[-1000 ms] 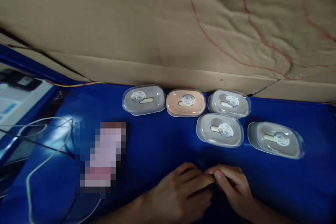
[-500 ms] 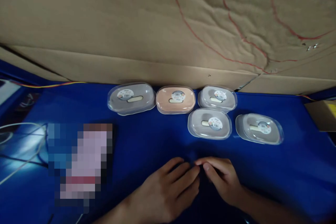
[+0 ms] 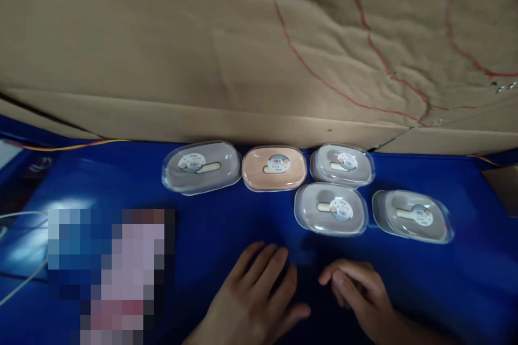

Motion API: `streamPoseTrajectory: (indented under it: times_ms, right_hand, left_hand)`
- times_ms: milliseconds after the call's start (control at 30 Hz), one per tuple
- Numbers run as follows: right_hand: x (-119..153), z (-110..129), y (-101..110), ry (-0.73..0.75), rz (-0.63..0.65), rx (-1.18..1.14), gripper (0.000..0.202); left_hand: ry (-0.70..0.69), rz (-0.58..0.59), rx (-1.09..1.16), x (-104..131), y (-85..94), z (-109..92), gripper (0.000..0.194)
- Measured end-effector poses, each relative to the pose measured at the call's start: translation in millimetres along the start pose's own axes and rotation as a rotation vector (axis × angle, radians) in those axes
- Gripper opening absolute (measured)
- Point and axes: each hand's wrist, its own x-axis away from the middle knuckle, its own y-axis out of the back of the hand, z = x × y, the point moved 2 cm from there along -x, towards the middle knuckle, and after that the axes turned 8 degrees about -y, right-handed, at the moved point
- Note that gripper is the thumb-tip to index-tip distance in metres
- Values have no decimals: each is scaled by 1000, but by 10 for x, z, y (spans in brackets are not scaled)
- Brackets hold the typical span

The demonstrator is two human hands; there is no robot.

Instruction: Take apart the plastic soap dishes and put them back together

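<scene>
Head view: I reference all places to the peach container (image 3: 275, 172). Left hand (image 3: 251, 294), in front of it, has just parted from right hand (image 3: 364, 292), in front and to its right. Left fingers (image 3: 277, 269) are spread, so I judge that hand free; right fingers (image 3: 348, 268) curl, thumb near index, and I cannot tell whether they pinch anything. The nearest grey container (image 3: 332, 209) sits front-right of the peach container, touched by neither hand.
</scene>
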Motion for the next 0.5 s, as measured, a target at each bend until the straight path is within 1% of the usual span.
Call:
streamPoseTrajectory:
  times_ms: [33,100,133,200,267,300,333,367,400,467,500]
  right_hand:
    - [-4,18,29,67,-16,34,27]
    - [2,54,108,253,-69,147,20]
    - [12,65,162,344,-98,220,21]
    - [43,76,313,504,-178,355,30]
    - [69,91,528,593,-332,490,43]
    - [76,108,657,624,-448,560,48]
    - [62,115,795,547,-556,680,54]
    - [40,120,934,479,-629,801,58]
    - [10,115,1072,423,-653,905,64]
    - [-65,34,1356,249,-595,1023,81]
    - [-95,-45,1498,139,-558,1045,89]
  left_hand:
    - [36,24,-47,-9,0,20,35]
    - [88,73,-130,-28,3,59,35]
    - [103,90,-155,-35,5,77,36]
    - [123,106,-177,-37,7,101,37]
    - [135,124,-178,-25,-1,106,36]
    - [134,136,-171,-16,-10,99,35]
    - [131,149,-163,-7,-22,87,35]
    - [126,163,-154,1,-35,71,34]
    - [122,175,-146,8,-49,52,34]
    - [113,194,-131,18,-72,11,33]
    - [111,201,-123,23,-78,-10,33]
